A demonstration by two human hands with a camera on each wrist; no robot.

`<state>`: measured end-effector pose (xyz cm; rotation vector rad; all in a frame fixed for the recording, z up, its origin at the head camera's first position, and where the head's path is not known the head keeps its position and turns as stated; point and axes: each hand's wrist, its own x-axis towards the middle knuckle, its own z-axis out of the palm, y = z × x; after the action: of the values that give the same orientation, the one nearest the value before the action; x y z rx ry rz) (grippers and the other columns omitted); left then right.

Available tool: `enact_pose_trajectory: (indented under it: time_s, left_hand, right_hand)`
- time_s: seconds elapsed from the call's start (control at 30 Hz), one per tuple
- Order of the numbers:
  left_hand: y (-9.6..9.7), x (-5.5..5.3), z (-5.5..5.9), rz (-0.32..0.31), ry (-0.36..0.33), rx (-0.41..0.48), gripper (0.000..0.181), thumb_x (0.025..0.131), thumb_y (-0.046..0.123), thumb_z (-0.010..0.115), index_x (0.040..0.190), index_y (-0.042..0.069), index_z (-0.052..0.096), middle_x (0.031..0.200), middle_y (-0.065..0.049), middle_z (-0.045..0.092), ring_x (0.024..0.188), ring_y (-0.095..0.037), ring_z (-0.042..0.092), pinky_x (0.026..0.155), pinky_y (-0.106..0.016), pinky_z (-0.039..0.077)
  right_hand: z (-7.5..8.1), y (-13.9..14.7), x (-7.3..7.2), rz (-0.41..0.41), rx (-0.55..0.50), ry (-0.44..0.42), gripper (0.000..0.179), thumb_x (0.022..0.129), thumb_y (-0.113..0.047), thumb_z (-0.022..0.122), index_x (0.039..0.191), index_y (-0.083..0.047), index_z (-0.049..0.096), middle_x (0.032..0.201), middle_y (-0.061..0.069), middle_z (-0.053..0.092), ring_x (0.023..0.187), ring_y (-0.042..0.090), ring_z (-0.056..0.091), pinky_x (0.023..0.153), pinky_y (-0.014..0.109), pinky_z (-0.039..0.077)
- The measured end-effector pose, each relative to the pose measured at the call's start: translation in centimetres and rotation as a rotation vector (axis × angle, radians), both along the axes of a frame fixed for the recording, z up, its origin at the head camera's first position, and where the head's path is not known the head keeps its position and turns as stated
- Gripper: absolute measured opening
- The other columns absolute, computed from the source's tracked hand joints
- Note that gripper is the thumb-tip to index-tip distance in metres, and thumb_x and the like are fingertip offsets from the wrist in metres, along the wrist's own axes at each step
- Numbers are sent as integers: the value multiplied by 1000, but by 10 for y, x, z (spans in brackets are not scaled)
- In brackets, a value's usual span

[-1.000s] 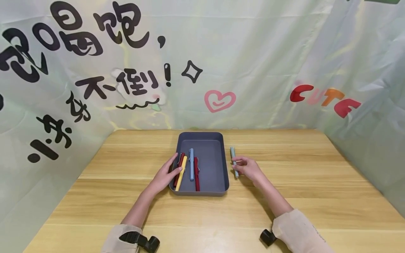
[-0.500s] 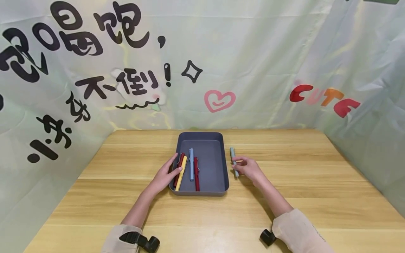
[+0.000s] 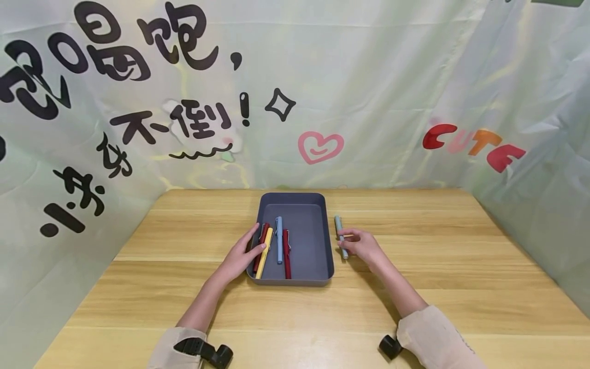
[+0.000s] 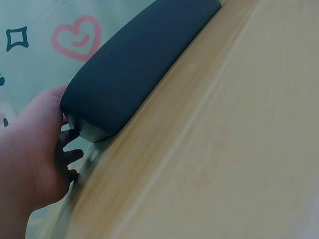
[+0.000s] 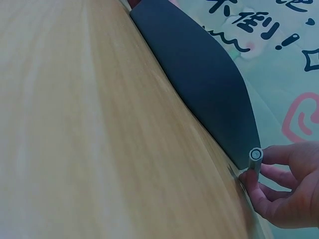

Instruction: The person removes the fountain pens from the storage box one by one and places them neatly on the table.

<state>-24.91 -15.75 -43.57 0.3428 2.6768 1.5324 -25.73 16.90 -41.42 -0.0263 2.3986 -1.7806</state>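
Note:
A dark blue-grey tray [image 3: 311,241] lies on the wooden table. My left hand [image 3: 237,259] grips its left wall, thumb over the rim and fingers outside; the left wrist view shows the hand [image 4: 37,149] at the corner of the tray [image 4: 119,69]. Inside lie a yellow pen [image 3: 264,253], a light blue pen [image 3: 279,241] and two dark red pens, one [image 3: 287,253] nearer the middle, the other [image 3: 256,261] partly behind the thumb. Right of the tray, my right hand [image 3: 361,246] pinches a pale blue-green pen [image 3: 339,224]; its round end [image 5: 255,155] faces the right wrist camera.
The wooden table [image 3: 295,323] runs back to a printed cloth wall [image 3: 378,102], with cloth on both sides too. Black camera mounts sit at the left wrist [image 3: 207,351] and right wrist [image 3: 391,347].
The far end of the pale blue-green pen has shifted very slightly left. Both hands, the tray and the pens in it stay where they were.

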Motion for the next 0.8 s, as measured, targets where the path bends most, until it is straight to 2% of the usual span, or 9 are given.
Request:
enact_pose_trajectory:
  time_s: [0.23, 0.47, 0.8]
  left_hand:
    - [0, 0, 0, -1, 0, -1, 67, 92, 36, 56, 148, 19, 23, 149, -11, 21, 134, -31, 17, 104, -54, 17]
    - [-1, 0, 0, -2, 10, -2, 66, 92, 35, 56, 147, 18, 23, 149, -11, 21, 134, -32, 17, 104, -54, 17]
    - [-1, -1, 0, -5, 14, -1, 66, 92, 33, 56, 147, 18, 24, 149, -12, 22, 134, -32, 17, 104, -53, 16]
  right_hand:
    - [0, -1, 1, -7, 25, 23, 34, 86, -4, 63, 117, 7, 56, 110, 22, 57, 82, 20, 61, 71, 29, 50]
    - [-4, -1, -1, -19, 88, 71, 32, 84, -2, 64, 114, 6, 59, 100, 18, 60, 71, 18, 60, 66, 29, 51]
    - [-7, -5, -2, -55, 147, 118, 30, 81, 1, 67, 110, 6, 61, 92, 14, 61, 68, 16, 60, 61, 28, 52]
